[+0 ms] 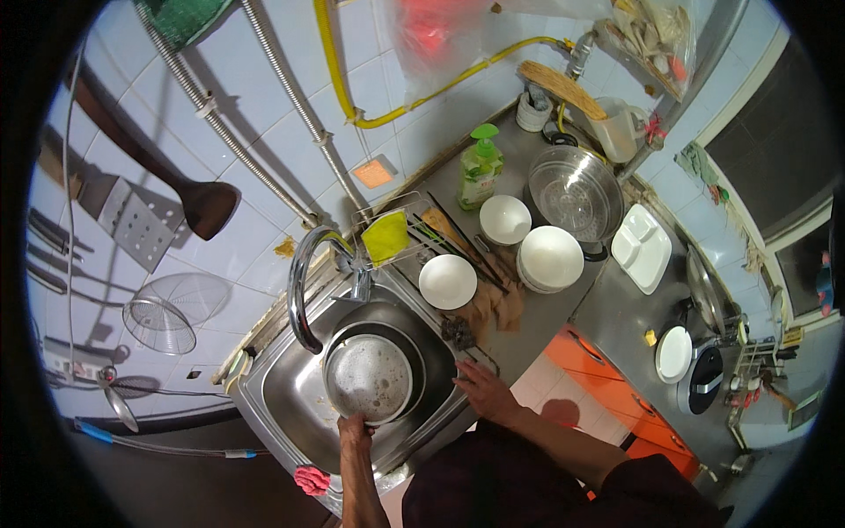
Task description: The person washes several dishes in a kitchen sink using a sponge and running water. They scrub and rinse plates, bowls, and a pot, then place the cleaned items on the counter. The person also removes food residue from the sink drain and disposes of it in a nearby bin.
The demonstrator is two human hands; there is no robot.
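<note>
My left hand [356,426] grips the near rim of a round metal basin [368,376], whose inside is wet and speckled with bits. The basin is over a larger dark pan [417,353] in the stainless steel sink [290,383]. At the sink's right edge my right hand [488,389] holds nothing, its fingers spread near the rim. Just above it lies a dark scrubbing pad [457,332] beside a brown cloth [508,310]. A curved chrome faucet [296,290] reaches over the sink; I cannot make out any water running from it.
White bowls [447,282], a stack of bowls [550,257], chopsticks [485,261] and a green soap bottle [480,175] stand on the counter. Behind are a steamer pot [574,191] and a divided plate [642,247]. A red cloth [311,480] lies on the sink's near corner.
</note>
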